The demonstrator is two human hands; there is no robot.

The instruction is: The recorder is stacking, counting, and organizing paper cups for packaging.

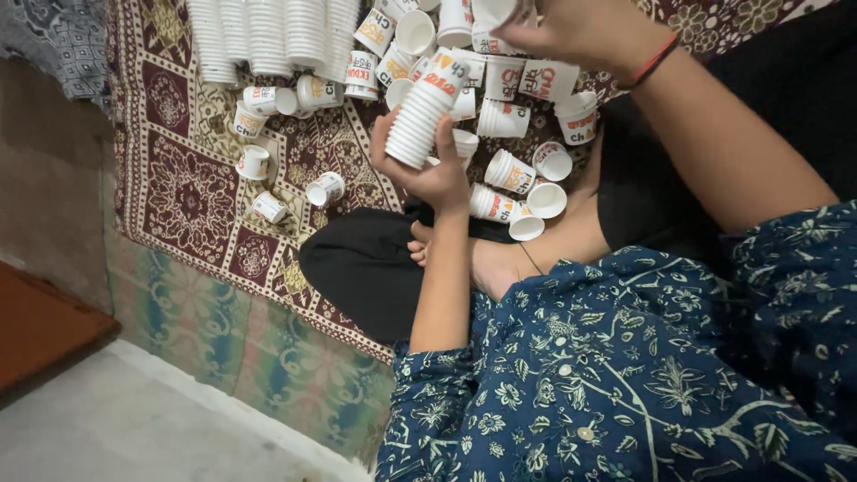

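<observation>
The left hand (436,174) is gripping a nested stack of white paper cups (427,112), with the fingers closed around its lower end. The right hand (571,31) is reaching over the loose cups, and its fingers are curling on a single white cup (495,16) at the top edge; this cup is partly cut off, so I cannot tell how firm the grip is.

The stack is lying tilted in the air above the patterned maroon carpet (187,187), and its long axis is running from lower left to upper right. The top cup is carrying a red and orange printed label. Many loose cups (513,174) with the same coloured prints are lying scattered just beside the stack, some on their sides. Tall plain white stacks (268,36) are standing at the top, cut off by the frame.
</observation>
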